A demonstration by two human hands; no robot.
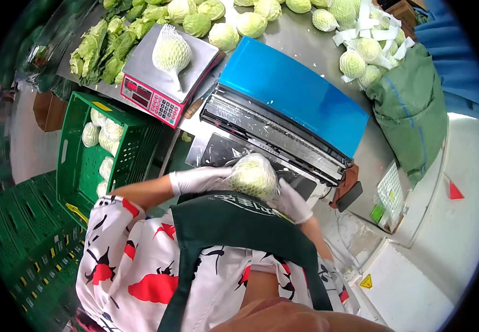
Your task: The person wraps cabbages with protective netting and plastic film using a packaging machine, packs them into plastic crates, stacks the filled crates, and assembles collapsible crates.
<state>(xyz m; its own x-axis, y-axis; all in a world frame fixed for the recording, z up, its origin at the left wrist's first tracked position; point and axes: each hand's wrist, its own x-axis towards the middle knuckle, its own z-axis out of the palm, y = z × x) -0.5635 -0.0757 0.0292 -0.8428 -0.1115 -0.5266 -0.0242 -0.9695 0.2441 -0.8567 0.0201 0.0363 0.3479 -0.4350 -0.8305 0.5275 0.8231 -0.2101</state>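
Note:
Close to my apron, a round pale-green cabbage (252, 176) in a white net and clear plastic film is held between my two gloved hands. My left hand (203, 180) grips its left side, fingers reaching behind the film. On the right side, my right hand (292, 200) presses against the wrapped cabbage, with its fingertips partly hidden. Just beyond is the wrapping machine with a blue cover (295, 91) and a dark plate (217, 150) at its front. Another netted cabbage (172, 53) rests on the red-framed scale (154, 105).
A green crate (65, 160) at the left holds several netted cabbages. Bare cabbages (223, 36) and loose leaves lie along the back of the steel table. Netted cabbages with white strips (369, 50) and a green sack (411, 110) stand at the right.

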